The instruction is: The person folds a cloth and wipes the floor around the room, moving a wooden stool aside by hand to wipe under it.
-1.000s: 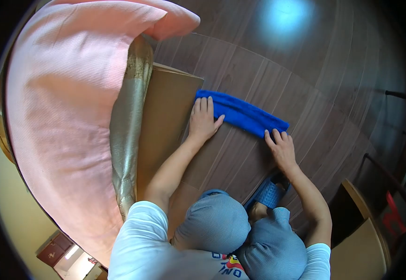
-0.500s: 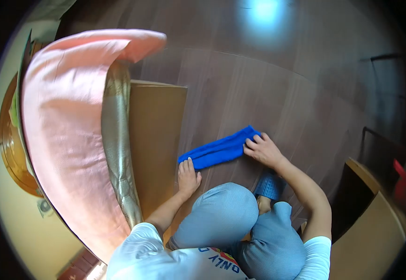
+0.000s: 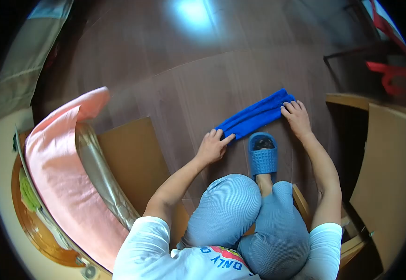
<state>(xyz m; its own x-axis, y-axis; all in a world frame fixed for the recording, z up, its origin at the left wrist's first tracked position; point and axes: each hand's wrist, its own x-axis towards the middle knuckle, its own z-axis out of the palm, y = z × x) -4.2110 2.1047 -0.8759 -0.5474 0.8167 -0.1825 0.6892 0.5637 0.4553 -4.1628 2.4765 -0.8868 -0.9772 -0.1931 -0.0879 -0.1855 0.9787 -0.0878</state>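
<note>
A long, folded blue cloth lies slantwise on or just above the floor, with creases running along its length. My left hand holds its near left end, the fingers over the edge and the index finger stretched along it. At the far right end, my right hand grips the corner with bent fingers; the thumb is hard to make out. Just below the cloth is my foot in a blue slipper.
Brown plank flooring spreads ahead. To the left stand a pink cover over a gold quilted edge and a tan panel. Wooden furniture is on the right, with red straps behind it.
The view has swung to the right. Both hands and the blue cloth have shifted right, away from the tan panel. More of the slipper now shows.
</note>
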